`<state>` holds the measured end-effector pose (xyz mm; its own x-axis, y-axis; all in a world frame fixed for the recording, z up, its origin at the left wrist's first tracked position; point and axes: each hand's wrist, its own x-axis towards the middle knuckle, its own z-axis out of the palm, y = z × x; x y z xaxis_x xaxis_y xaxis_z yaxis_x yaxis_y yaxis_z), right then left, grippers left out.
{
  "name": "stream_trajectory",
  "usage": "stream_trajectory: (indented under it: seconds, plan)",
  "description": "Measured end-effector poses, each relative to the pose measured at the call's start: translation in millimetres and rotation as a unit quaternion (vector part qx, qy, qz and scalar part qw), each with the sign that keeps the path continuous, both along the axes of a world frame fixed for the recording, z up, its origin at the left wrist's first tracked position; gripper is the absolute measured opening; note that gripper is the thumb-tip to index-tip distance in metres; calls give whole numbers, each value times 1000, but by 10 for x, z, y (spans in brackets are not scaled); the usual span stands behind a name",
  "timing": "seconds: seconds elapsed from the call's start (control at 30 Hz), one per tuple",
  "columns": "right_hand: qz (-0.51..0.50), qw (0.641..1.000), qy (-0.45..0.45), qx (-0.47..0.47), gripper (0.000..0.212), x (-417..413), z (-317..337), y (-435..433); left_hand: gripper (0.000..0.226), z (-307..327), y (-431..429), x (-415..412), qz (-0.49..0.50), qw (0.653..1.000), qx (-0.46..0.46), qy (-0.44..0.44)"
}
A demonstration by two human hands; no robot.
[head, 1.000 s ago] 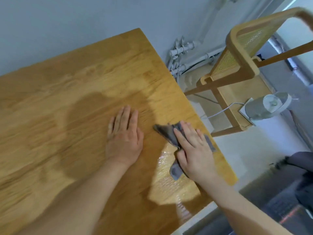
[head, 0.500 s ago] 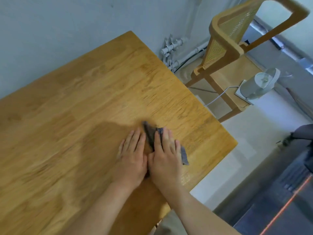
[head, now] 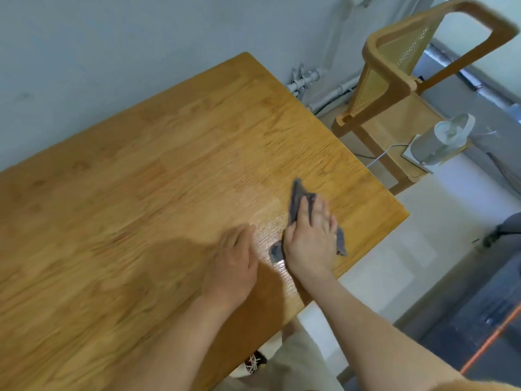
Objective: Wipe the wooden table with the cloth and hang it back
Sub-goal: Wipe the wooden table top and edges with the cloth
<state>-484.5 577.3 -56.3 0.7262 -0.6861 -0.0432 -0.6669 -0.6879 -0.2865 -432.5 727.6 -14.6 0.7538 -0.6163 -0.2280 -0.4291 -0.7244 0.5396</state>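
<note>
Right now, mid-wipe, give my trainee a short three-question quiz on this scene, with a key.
1. True or false: the right hand presses the grey cloth against the wooden table.
2. The left hand: A) grips the cloth, B) lies on the table holding nothing, C) is out of view?
3. Fill in: past the table's far right corner stands a wooden ____.
Key: 1 true; 2 B; 3 chair.

The crumpled grey cloth (head: 296, 204) lies flat on the wooden table (head: 169, 165) near its right edge.
</note>
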Motion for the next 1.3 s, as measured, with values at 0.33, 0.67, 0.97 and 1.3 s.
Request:
stream_trajectory:
  seconds: [0.33, 0.67, 0.97, 1.3]
  plan:
    - [400, 915, 41, -30, 51, -822, 38, 181, 45, 14, 639, -178, -90, 994, 56, -1]
    - [74, 997, 6, -9, 58, -431, 29, 480, 49, -2, 398, -223, -54, 997, 54, -19]
    - [226, 972, 51, -22, 57, -615, 28, -1009, 22, -143, -160, -156, -70, 995, 29, -69]
    - [35, 998, 54, -13, 61, -229, 100, -1370, 29, -138, -1235, 627, -39, 995, 36, -87]
